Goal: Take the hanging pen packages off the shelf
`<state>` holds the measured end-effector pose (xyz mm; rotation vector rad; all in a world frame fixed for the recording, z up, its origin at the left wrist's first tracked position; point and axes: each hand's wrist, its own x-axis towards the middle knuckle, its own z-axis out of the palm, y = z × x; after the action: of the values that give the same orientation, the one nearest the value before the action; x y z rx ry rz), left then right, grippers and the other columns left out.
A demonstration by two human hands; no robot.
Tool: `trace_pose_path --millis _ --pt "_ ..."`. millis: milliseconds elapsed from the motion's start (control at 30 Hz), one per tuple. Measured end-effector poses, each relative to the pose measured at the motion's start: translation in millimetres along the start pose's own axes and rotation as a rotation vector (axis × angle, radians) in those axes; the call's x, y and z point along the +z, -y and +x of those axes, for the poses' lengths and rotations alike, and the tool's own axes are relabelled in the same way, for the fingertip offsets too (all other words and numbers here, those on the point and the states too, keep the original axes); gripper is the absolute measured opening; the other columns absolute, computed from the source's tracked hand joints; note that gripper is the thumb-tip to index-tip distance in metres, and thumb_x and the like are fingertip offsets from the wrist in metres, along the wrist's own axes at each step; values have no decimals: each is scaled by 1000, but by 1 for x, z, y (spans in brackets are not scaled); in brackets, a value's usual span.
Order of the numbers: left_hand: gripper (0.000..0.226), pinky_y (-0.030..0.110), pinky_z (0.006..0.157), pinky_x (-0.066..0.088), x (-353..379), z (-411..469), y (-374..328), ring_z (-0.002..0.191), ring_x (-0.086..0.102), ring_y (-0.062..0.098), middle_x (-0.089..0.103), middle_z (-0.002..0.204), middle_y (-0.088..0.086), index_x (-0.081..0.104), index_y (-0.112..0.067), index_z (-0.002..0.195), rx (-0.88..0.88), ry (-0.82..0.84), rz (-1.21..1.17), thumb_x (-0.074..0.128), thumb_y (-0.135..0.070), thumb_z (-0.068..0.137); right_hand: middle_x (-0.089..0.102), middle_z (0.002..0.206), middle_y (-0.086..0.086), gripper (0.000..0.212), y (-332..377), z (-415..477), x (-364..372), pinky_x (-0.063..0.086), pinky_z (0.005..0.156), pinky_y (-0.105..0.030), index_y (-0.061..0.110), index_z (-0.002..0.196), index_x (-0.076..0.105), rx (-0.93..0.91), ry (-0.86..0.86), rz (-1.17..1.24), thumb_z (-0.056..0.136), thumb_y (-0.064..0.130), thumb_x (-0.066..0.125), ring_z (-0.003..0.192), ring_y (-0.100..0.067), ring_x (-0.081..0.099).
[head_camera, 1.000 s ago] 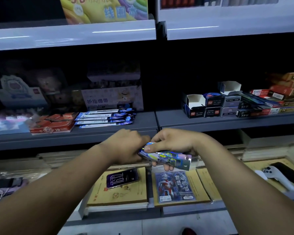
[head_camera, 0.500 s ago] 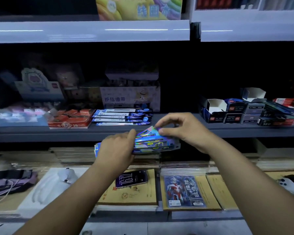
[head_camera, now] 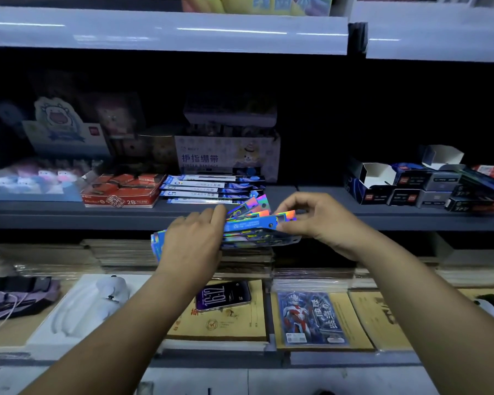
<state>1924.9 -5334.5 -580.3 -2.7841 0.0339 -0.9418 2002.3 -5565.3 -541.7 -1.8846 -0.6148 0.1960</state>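
In front of the grey mid shelf: left hand grips a fanned stack of holographic blue packs from the left end, fingers curled over it. Right hand pinches the right end of the top pack, thumb under, index on top, other fingers loosely curled. Stack is held in air just below the flat blue pen packs on that shelf, next to red 2B box. Below: phone on brown notebook, hero card pack to its right.

Stationery shop: shelves w/ boxed pencils, notebooks.
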Motion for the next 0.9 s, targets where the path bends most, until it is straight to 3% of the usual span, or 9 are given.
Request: trace_pose_path --millis 167,367,467,600,800,900 --pt "60 31 49 32 -1 -3 2 52 59 32 63 67 6 60 -10 94 -14 -19 -9 84 -5 39 68 78 0 21 4 -1 8 48 70 -24 16 79 68 -15 0 -50 78 5 86 71 -8 59" --pt "58 32 51 33 -1 -9 4 57 60 31 64 72 4 60 -11 99 -8 -28 -32 82 -7 45 62 76 -2 18 6 0 16 37 66 -28 13 74 69 -47 -27 -97 85 21 82 69 -12 48" --pt "56 30 51 27 2 -13 6 53 58 30 60 67 2 55 -13 91 -16 -9 -33 82 -7 43 59 76 -10 18 4 2 16 38 69 -31 11 77 75 -78 -5 -78 91 23 76 71 -16 47" --pt "54 28 50 26 7 -16 8 52 58 29 59 67 1 51 -15 88 -35 3 -48 85 -14 46 66 98 -24 13 2 9 22 46 75 -37 17 85 81 -165 -83 -28 94 18 72 85 -20 59" --pt "52 27 49 25 17 -19 15 55 60 28 61 70 0 49 -16 92 -72 11 -89 86 -24 56 76 89 -6 11 8 19 22 56 85 -48 12 85 81 -172 -367 199 92 10 72 86 -17 68" --pt "42 30 53 27 20 -22 16 64 64 29 65 78 -1 50 -17 98 -100 51 -113 78 -26 68 76 85 -8 14 7 21 24 53 85 -48 12 82 80 -152 -349 225 93 9 71 85 -21 66"
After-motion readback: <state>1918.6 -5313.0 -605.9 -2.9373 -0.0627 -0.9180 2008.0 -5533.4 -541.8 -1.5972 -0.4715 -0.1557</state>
